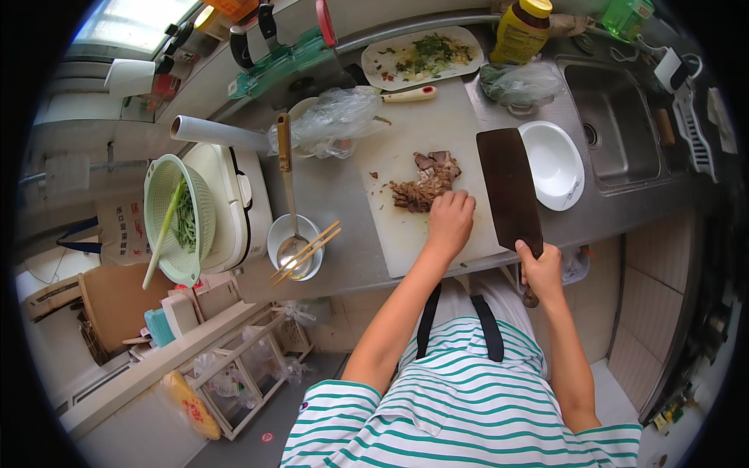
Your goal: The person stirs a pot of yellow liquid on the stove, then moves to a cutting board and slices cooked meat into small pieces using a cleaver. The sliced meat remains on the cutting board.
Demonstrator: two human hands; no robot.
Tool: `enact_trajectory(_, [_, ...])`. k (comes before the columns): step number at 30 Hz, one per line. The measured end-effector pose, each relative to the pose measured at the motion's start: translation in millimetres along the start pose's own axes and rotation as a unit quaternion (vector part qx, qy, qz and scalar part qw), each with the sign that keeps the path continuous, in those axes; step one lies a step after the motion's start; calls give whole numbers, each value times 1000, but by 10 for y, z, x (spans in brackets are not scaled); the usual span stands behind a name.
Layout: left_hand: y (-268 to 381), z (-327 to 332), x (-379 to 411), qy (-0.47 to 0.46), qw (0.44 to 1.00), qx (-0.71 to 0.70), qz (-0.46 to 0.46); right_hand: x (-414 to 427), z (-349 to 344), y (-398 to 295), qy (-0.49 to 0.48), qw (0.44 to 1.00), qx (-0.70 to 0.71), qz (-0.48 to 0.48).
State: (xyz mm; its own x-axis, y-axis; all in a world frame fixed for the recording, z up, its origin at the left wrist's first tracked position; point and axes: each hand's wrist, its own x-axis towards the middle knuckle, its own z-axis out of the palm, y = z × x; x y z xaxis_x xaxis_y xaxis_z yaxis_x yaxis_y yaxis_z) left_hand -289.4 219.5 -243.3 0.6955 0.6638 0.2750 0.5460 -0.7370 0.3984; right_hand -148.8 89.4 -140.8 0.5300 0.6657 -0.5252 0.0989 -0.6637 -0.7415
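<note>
Chopped cooked meat lies in a heap on a white cutting board. My left hand rests against the lower right side of the heap with its fingers bent; whether it grips a piece cannot be told. In my right hand is the handle of a dark cleaver, its broad blade pointing away from me over the board's right edge. Just beyond the blade stands a white oval bowl. A peeler or knife with a pale handle lies at the board's far end.
A white plate of chopped herbs sits behind the board. To the left are a bowl with ladle and chopsticks, plastic bags, and a green colander of cut greens. A steel sink is at right.
</note>
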Motion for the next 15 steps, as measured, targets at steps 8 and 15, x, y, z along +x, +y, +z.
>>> enact_trajectory(8, [-350,-524,-909,238,623,-565,-486,4,216,-117,-114,966,-193,-131])
enact_trajectory(15, [-587,-644,-1028,228,533,-654,-486,76,530,-218,-188,939,-269,-100])
